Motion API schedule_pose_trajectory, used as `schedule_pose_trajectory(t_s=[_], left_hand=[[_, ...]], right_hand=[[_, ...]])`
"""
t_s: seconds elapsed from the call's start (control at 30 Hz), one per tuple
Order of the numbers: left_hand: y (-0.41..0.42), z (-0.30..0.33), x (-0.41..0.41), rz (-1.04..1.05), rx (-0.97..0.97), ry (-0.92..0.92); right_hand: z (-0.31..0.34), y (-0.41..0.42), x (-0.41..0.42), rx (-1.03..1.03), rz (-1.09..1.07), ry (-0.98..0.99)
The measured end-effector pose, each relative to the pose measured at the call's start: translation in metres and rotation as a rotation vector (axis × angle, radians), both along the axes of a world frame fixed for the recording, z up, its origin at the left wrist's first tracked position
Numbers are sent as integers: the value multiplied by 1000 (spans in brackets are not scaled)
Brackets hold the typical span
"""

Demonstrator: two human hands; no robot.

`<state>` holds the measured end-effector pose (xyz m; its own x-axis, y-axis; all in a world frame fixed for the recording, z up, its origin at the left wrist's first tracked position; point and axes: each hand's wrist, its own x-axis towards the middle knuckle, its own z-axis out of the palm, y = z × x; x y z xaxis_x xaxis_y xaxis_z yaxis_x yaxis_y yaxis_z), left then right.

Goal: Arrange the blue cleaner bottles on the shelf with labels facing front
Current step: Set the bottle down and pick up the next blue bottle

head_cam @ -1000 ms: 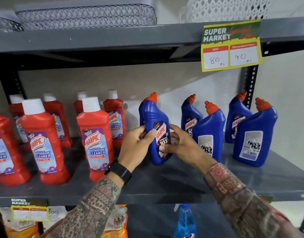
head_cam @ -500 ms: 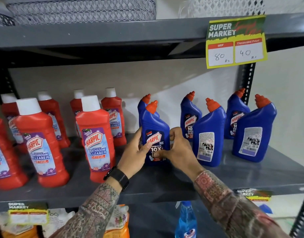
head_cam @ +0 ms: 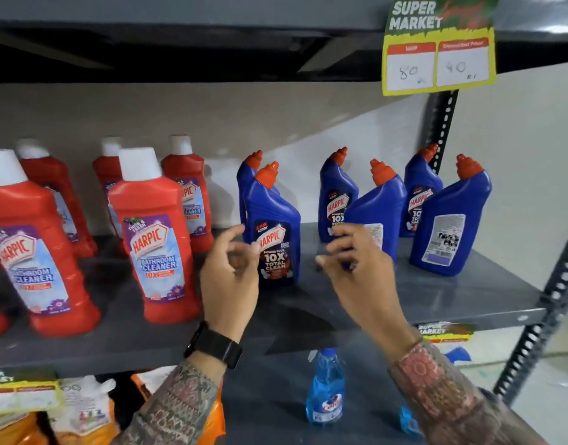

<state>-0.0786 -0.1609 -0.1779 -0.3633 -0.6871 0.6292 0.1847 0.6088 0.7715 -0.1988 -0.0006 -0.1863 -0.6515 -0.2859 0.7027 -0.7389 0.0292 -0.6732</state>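
Grey shelf (head_cam: 436, 293), blue bottles toward its right end, all upright. Nearest back-label bottle (head_cam: 377, 216) stands directly behind the right hand (head_cam: 359, 271), nearer it than the left. Left hand (head_cam: 231, 277) beside front-facing bottle (head_cam: 273, 232); both hands half-open, empty.

Looks like a supermarket aisle: grey metal shelf (head_cam: 404, 303) stocked with rows of red cleaner bottles (head_cam: 154, 239) at 9 o'clock, blue cleaner bottles (head_cam: 273, 226) centre, and a "Super Market" price tag (head_cam: 438, 43) at 1 o'clock showing 80 and 40.
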Motion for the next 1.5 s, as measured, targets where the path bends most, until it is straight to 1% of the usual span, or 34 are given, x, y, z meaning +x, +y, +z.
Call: schedule_pose_trajectory(t_s=[0.07, 0.13, 0.2, 0.27, 0.33, 0.4, 0.47, 0.57, 0.7, 0.77, 0.83, 0.9, 0.97, 1.03, 1.07, 1.1, 1.13, 1.27, 1.33, 1.37, 1.4, 1.5], left_hand=[[4, 8, 3, -76, -50, -16], [5, 12, -1, -207, -76, -117], [6, 10, -11, -302, -56, -234], [8, 2, -25, -362, -21, -341], [13, -6, -41, -410, 18, -431], [17, -11, -55, -470, 92, -471], [26, -15, -69, -560, 174, -462], [48, -19, -86, -620, 212, -446], [86, -28, -107, -619, 255, -381], [101, -27, -112, -616, 248, -358], [115, -22, -115, -588, 245, -286], [127, -14, -116, -589, 247, -225], [139, -9, -115, -652, 252, -244], [147, -4, -116, -597, 222, -270], [147, -2, -116, -564, 227, -255], [144, -1, -115, -556, 244, -235], [140, 0, -114, -576, 263, -227], [118, 3, -108, -693, 319, -232], [112, 3, -109, -758, 352, -215], [110, 2, -109, -779, 359, -211], [110, 2, -109, -784, 350, -213], [115, 2, -109, -685, 226, -209]], right_hand=[[6, 7, 5, -104, -57, 46], [7, 10, 7, -191, -107, 51], [0, 15, 7, -233, -189, 35], [-13, 21, 3, -190, -271, -1], [-26, 30, -5, -61, -299, -95], [-34, 35, -16, 69, -276, -189], [-38, 42, -27, 192, -200, -215], [-42, 57, -43, 284, -63, -260], [-44, 88, -67, 353, -110, -175], [-43, 102, -75, 339, -108, -177], [-39, 110, -79, 305, -130, -165], [-33, 114, -77, 271, -176, -104], [-31, 112, -72, 236, -222, 12], [-31, 109, -69, 243, -256, 136], [-31, 108, -68, 264, -250, 169], [-31, 107, -70, 282, -212, 161], [-30, 107, -73, 289, -132, 100], [-18, 101, -97, 268, 443, -335], [-15, 95, -104, 254, 630, -432], [-15, 93, -106, 241, 645, -442], [-17, 91, -106, 224, 611, -433], [-22, 91, -105, 172, 373, -361]])
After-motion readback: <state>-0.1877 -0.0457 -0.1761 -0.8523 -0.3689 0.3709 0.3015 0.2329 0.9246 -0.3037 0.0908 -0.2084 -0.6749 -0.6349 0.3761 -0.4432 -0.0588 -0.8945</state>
